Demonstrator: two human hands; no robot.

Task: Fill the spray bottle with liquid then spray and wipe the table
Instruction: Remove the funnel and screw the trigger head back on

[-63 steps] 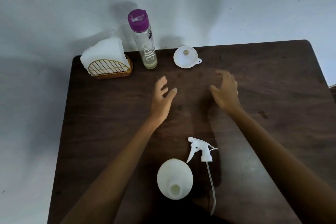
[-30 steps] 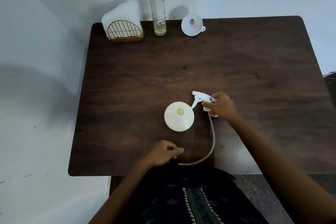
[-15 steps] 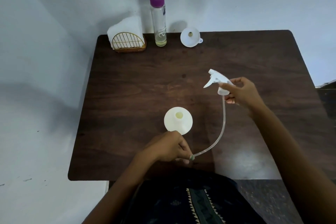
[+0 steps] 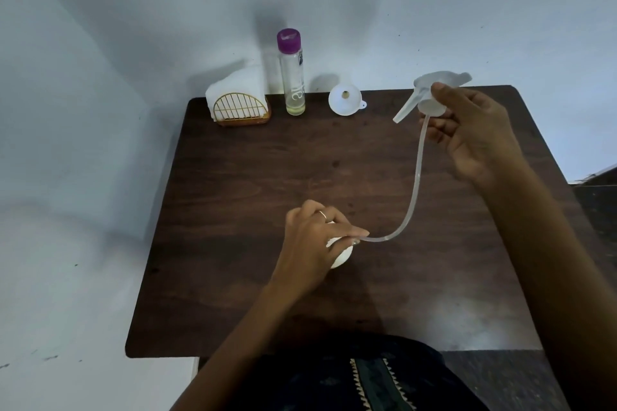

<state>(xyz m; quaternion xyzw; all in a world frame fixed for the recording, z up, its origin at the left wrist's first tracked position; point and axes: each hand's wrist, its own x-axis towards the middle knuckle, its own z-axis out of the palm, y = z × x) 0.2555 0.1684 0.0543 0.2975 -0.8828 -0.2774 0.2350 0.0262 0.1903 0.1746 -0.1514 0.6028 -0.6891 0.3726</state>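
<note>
My right hand [image 4: 474, 133] holds the white spray head [image 4: 430, 93] raised above the right part of the dark wooden table [image 4: 233, 177]. Its clear dip tube [image 4: 414, 187] curves down and left to my left hand [image 4: 317, 240], which pinches the tube's free end. That hand lies over the white spray bottle [image 4: 340, 257], so only a bit of the bottle shows and its mouth is hidden. A tall clear bottle with a purple cap [image 4: 292, 73] stands at the table's back edge with a little yellowish liquid at the bottom. A white funnel [image 4: 345, 100] lies beside it.
A gold wire holder with white napkins [image 4: 238, 102] stands at the back left corner. A pale wall runs behind and to the left of the table. My dark patterned clothing [image 4: 350, 377] is at the table's near edge.
My right hand has lifted the spray head higher and farther back. My left hand has carried the tube end up from the near edge to the spray bottle, now covering it.
</note>
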